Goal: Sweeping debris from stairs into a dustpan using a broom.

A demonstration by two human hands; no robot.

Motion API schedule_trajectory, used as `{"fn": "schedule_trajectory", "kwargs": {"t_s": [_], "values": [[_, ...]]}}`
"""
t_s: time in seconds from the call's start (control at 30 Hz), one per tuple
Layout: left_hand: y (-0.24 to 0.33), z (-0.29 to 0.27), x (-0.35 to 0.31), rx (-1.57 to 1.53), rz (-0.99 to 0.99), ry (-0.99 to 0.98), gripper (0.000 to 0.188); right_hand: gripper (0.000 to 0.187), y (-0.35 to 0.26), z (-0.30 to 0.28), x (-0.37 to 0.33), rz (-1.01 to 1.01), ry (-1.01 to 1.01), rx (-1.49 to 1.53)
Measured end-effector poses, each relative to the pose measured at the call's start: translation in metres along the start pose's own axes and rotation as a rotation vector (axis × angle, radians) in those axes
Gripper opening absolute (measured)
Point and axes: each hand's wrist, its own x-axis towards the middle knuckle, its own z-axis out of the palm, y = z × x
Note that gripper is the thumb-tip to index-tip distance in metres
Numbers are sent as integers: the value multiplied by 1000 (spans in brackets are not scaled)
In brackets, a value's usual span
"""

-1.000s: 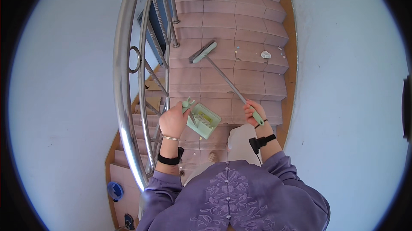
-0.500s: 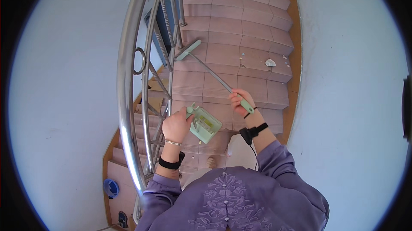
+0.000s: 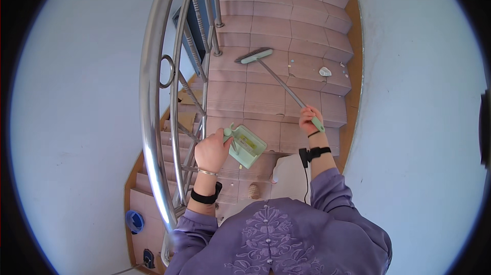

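Note:
My right hand (image 3: 310,119) is closed around the grey and pale green handle of a broom (image 3: 280,82). The broom's head (image 3: 257,56), with dark bristles, is over a stair tread ahead, toward the railing side. My left hand (image 3: 211,151) grips the top of the handle of a light green dustpan (image 3: 251,161), which hangs or stands low in front of me; whether it touches the step I cannot tell. A yellow-green label shows inside the pan. A crumpled white scrap (image 3: 325,71) lies on the broom's step, to its right, with small bits (image 3: 291,62) nearby.
Pinkish tiled stairs (image 3: 307,9) rise ahead. A curved steel railing (image 3: 148,121) runs close by my left arm, and a pale wall (image 3: 419,96) stands at the right. Below the railing are cardboard (image 3: 185,120), a blue bucket (image 3: 134,222) and lower steps.
My right hand has moved right, carrying the broom; its head has swung away from the railing toward the middle of the step. My left hand and the dustpan have barely shifted.

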Motion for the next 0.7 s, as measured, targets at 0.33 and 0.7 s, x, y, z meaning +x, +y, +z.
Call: {"fn": "schedule_trajectory", "kwargs": {"t_s": [0.33, 0.7], "values": [[-6, 1, 8, 14, 10, 11, 30, 18, 64, 21, -61, -64, 133, -223], [-4, 1, 9, 11, 17, 21, 31, 43, 99, 30, 22, -161, 548, -1220]]}}
